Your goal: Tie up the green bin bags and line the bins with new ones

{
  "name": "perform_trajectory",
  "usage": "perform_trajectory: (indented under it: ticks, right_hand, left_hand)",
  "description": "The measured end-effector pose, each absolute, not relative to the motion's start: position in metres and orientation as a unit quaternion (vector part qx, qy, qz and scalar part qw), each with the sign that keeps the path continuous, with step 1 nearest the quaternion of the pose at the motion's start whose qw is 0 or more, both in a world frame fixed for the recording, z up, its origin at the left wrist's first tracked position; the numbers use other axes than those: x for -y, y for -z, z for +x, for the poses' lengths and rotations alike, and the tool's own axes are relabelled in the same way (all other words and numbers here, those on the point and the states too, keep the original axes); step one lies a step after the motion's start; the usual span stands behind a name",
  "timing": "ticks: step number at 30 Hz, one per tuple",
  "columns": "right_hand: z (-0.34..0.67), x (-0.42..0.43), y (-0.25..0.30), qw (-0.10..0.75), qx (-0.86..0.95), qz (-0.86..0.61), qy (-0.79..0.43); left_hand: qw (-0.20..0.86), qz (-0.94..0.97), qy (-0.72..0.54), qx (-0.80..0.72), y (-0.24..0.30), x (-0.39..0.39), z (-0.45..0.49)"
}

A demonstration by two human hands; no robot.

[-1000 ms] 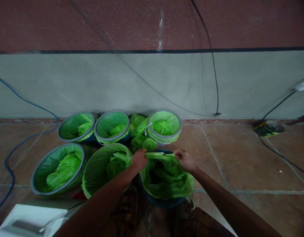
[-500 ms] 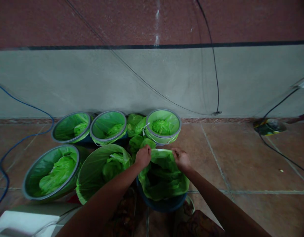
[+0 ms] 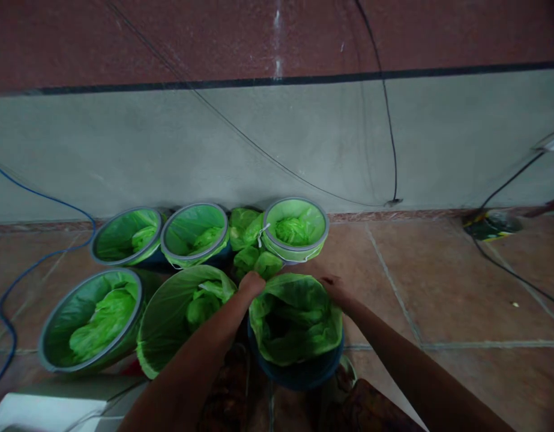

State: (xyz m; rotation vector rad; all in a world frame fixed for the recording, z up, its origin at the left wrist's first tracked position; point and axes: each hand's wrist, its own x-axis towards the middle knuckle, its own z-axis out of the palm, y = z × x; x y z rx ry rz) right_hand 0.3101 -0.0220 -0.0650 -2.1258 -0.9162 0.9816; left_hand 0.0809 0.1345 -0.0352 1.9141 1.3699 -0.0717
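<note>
Just in front of my feet stands a dark blue bucket [image 3: 299,377], with a thin green liner bag [image 3: 319,345] standing up loosely inside it. My left hand [image 3: 252,286] is closed on the bag's far left edge. At the far right edge my right hand [image 3: 335,290] is also closed on the bag, its fingertips partly hidden and blurred. Left of this bucket is a wide green-lined bucket [image 3: 164,318] with a crumpled green bundle [image 3: 204,305] in it. Behind my left hand, loose green bags [image 3: 247,231] lie between buckets.
Other green-lined buckets stand by the wall: one at the back right [image 3: 295,246], a middle one [image 3: 195,258], a left one [image 3: 128,261], and one nearer me [image 3: 90,360]. A blue cable [image 3: 33,261] curves at left. A white box [image 3: 56,408] sits lower left.
My hands have moved apart along the far rim, spreading the liner bag wider. The pale rim section that showed between them is now covered by the green bag.
</note>
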Motion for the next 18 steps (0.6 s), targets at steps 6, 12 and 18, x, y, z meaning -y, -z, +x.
perform_trajectory:
  ticks: [6,12,18]
  right_hand:
    - [0.308,0.079,0.047,0.306,0.364,-0.804,-0.358]
    - [0.305,0.110,0.049,0.312,0.343,-0.806,-0.369]
    - [0.301,0.107,0.047,0.301,0.346,-0.833,-0.310]
  left_hand:
    - [0.322,0.683,0.088,-0.649,0.007,-0.088,0.061]
    - [0.294,0.644,0.080,-0.701,-0.013,-0.015,0.033]
    - [0.281,0.639,0.054,-0.714,-0.026,-0.006,0.031]
